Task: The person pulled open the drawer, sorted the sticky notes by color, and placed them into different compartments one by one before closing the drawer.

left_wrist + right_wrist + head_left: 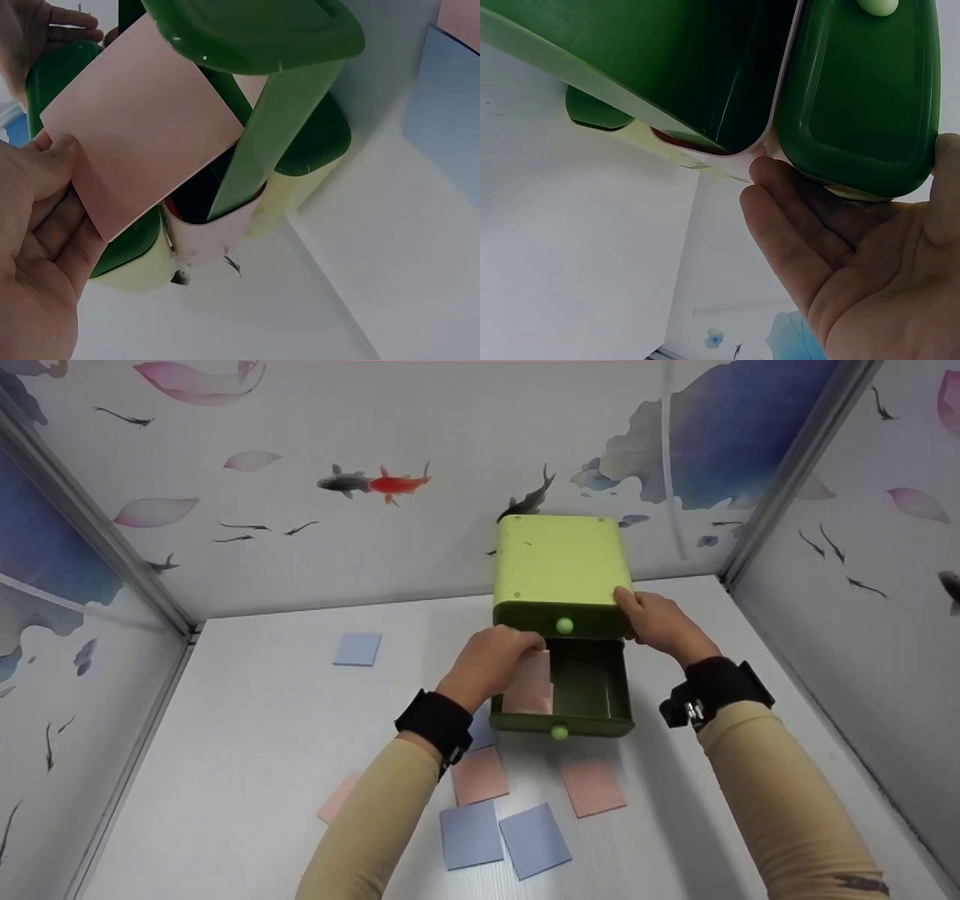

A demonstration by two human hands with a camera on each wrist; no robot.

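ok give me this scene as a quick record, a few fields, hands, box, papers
left hand: left hand pinches a pink paper square over the open drawer
right hand: right hand rests flat against the right side of the green drawer box
box: upper drawer closed, lower drawer pulled out, pink paper already inside
loose papers: pink squares and blue squares on the white table in front of the box, one blue square apart to the left

Your left hand [37, 255] pinches a pink sheet [142, 120] at its corner, held over the open green drawer [255, 142]; a blue sheet [446, 105] lies on the worktop [375, 247].
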